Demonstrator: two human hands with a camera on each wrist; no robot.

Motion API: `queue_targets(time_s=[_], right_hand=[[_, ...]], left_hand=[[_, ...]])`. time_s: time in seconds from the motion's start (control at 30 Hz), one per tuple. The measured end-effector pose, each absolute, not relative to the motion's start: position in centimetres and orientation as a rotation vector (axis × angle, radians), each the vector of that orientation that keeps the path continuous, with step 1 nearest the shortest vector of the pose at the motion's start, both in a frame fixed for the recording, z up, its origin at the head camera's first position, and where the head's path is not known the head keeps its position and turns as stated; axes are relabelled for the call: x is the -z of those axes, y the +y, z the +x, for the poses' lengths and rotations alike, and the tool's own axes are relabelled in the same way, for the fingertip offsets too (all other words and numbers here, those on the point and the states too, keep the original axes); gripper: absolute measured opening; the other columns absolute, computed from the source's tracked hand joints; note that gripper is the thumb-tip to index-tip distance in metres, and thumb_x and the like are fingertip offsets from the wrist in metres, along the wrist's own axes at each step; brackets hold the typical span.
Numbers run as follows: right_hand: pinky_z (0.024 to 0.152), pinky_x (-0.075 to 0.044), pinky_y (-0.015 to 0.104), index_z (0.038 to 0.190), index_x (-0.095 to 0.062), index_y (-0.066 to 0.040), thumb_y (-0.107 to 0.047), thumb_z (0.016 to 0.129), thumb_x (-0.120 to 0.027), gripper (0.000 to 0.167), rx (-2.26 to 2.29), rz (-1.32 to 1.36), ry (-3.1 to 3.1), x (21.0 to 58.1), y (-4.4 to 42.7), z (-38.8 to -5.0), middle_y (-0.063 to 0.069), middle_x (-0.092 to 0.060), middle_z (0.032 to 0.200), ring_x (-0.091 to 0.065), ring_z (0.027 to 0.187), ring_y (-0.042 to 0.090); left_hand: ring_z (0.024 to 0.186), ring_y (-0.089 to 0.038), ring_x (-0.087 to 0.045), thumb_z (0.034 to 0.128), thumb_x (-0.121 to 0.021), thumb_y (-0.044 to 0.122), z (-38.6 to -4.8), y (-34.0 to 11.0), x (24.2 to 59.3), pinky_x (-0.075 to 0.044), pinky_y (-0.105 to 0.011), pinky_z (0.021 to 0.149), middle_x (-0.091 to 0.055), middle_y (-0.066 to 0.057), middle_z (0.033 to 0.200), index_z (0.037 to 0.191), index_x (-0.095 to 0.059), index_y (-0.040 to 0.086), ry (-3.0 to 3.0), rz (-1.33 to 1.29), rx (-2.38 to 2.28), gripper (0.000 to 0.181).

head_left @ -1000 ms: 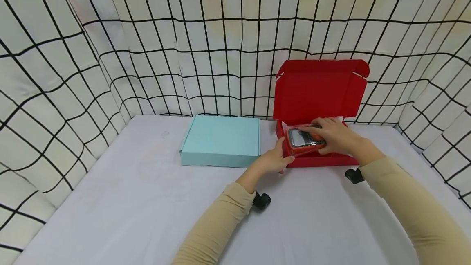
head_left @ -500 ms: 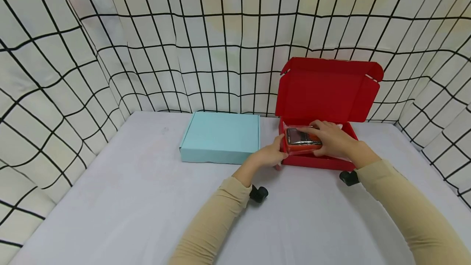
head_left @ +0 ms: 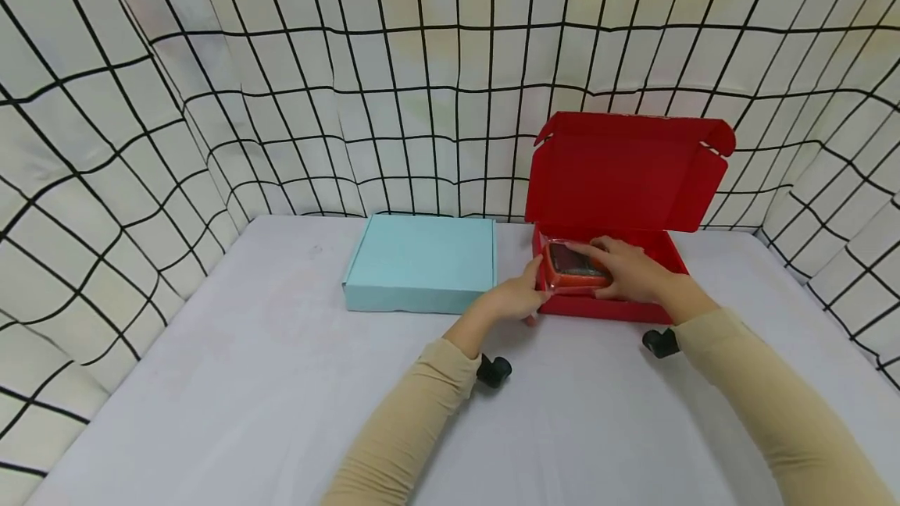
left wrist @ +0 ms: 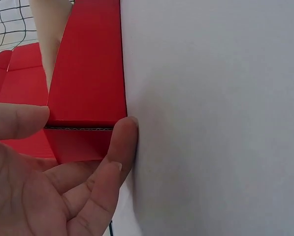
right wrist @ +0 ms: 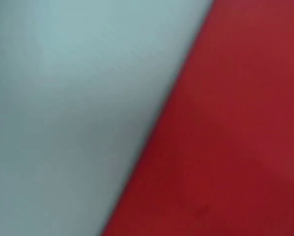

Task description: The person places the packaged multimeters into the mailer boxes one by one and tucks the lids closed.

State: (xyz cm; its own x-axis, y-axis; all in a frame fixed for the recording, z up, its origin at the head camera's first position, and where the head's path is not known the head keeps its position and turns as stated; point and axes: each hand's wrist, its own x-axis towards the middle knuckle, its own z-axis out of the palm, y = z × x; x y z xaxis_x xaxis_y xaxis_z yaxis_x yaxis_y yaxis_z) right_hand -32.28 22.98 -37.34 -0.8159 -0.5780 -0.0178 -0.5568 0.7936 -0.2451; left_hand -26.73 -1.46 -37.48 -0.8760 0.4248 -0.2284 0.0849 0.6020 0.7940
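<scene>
An orange multimeter [head_left: 566, 262] with a dark screen, wrapped in clear plastic, lies in the left part of the red cardboard box [head_left: 598, 308]. My right hand [head_left: 630, 267] grips its right end, the thumb and fingers reaching over it. At the box's front left corner is my left hand [head_left: 516, 298]. The left wrist view shows the left hand [left wrist: 33, 191] holding that corner, thumb at the upper edge and fingers curled round the side wall. Only red cardboard [right wrist: 235, 137] beside pale cloth fills the blurred right wrist view; the right hand is out of it.
The red lid [head_left: 626, 174] stands upright behind the box. A closed light blue box [head_left: 425, 256] sits just left of it on the white-covered table [head_left: 232, 381]. White cloth walls with a black grid [head_left: 394, 84] surround the table at the back and sides.
The red box has turned slightly, its right side coming nearer. The multimeter has shifted a little and lies flatter in the box, with the right hand still on it. The left hand stays at the corner.
</scene>
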Motion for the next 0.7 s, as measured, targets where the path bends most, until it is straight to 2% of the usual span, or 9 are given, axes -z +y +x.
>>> queue_targets(time_s=[0.13,0.33,0.43,0.53,0.7], right_hand=[[0.104,-0.033,0.075,0.16,-0.025,-0.017,-0.016,0.086,-0.082,0.094,0.418,-0.923,2.845,38.07,23.02,-32.17,0.028,-0.033,0.151,-0.034,0.136,0.049],[0.106,-0.02,0.081,0.165,-0.017,-0.021,-0.025,0.092,-0.071,0.09,0.582,-0.762,2.7,37.9,22.99,-31.92,0.028,-0.014,0.162,-0.014,0.145,0.055],[0.107,-0.015,0.082,0.165,-0.017,-0.02,-0.026,0.093,-0.069,0.089,0.609,-0.721,2.68,37.55,22.85,-31.86,0.027,-0.012,0.164,-0.009,0.146,0.055],[0.11,-0.015,0.079,0.165,-0.019,-0.018,-0.024,0.092,-0.07,0.09,0.572,-0.738,2.71,37.42,22.63,-31.81,0.027,-0.014,0.164,-0.01,0.148,0.053],[0.108,-0.018,0.08,0.164,-0.02,-0.017,-0.024,0.09,-0.072,0.091,0.546,-0.757,2.738,37.35,22.52,-31.55,0.028,-0.015,0.164,-0.011,0.147,0.055]], left_hand=[[0.066,-0.02,-0.061,0.109,-0.048,0.02,-26.81,-1.45,37.44,-0.042,-0.031,0.072,-0.063,-0.012,0.076,0.166,-0.002,0.011,2.431,0.429,-1.166,0.073],[0.069,-0.023,-0.064,0.1079,-0.048,0.016,-26.85,-1.56,37.41,-0.042,-0.033,0.075,-0.066,-0.015,0.089,0.165,-0.002,0.009,2.399,0.417,-1.193,0.074],[0.071,-0.024,-0.065,0.1078,-0.048,0.016,-26.93,-1.59,37.46,-0.043,-0.035,0.076,-0.065,-0.014,0.093,0.165,-0.002,0.009,2.396,0.42,-1.203,0.074],[0.07,-0.024,-0.064,0.1085,-0.047,0.018,-27.0,-1.62,37.51,-0.042,-0.035,0.077,-0.065,-0.014,0.091,0.165,-0.001,0.009,2.412,0.433,-1.188,0.073],[0.069,-0.021,-0.063,0.1089,-0.046,0.019,-27.08,-1.62,37.75,-0.042,-0.034,0.076,-0.066,-0.013,0.081,0.165,-0.001,0.01,2.434,0.433,-1.157,0.073]])
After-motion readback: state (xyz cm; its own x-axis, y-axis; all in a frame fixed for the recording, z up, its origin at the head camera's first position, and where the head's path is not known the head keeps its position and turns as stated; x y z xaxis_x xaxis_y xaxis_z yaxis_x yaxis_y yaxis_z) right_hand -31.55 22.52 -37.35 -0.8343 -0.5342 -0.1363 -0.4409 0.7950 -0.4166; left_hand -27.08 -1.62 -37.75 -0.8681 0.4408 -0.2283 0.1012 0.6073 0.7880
